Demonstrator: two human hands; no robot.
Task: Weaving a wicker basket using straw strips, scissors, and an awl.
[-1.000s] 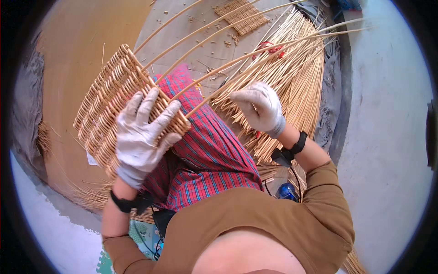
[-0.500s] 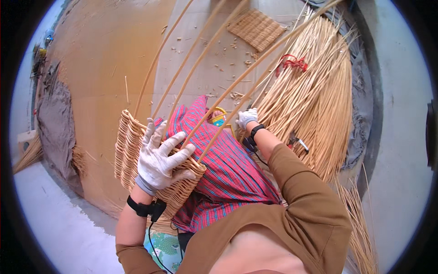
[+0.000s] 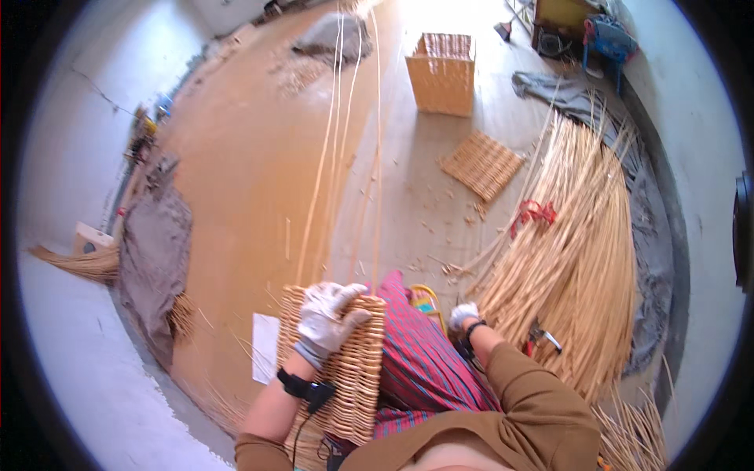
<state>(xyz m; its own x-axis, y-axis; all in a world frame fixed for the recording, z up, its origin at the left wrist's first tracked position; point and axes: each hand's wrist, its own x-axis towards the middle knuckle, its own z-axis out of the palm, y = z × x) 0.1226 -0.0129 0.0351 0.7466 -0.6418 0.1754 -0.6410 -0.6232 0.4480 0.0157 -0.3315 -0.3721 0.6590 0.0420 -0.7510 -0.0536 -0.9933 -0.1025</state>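
Left hand [image 3: 328,320], gloved, right of a grey cloth [image 3: 153,267] and a white sheet [image 3: 265,345], is clamped over the top edge of a woven panel [image 3: 353,385], hiding part of its weave. Long rods [image 3: 379,118] run from that edge across the floor. Red plaid cloth [image 3: 432,369] over a leg stands between the panel and the gloved right hand [image 3: 463,315], whose fingers show too small to tell their state. Farther off sit a woven box [image 3: 444,85] and a mat [image 3: 481,166]; rightmost, a rod bundle [image 3: 585,275].
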